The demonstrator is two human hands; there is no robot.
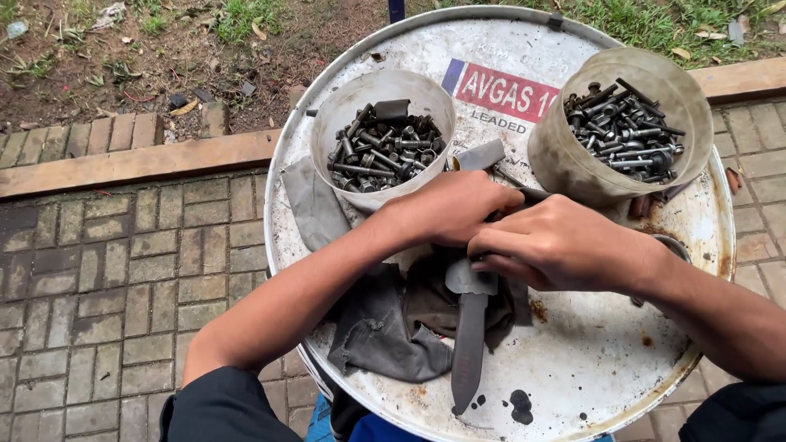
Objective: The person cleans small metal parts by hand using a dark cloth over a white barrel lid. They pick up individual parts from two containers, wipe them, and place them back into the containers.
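Here both hands, left hand (pixel 458 209) and right hand (pixel 557 245), grip a bolt (pixel 532 195) over the rag (pixel 385 327); two tubs (pixel 360 98) hold many bolts.

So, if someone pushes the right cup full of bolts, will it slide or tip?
The right cup probably feels heavy, since bolts fill it. It would likely slide on the flat drum lid rather than tip; its wall looks soft and may flex.

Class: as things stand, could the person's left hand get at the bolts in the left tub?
Probably yes. The left hand lies just in front of the left tub, whose top is open, and nothing stands between it and the bolts.
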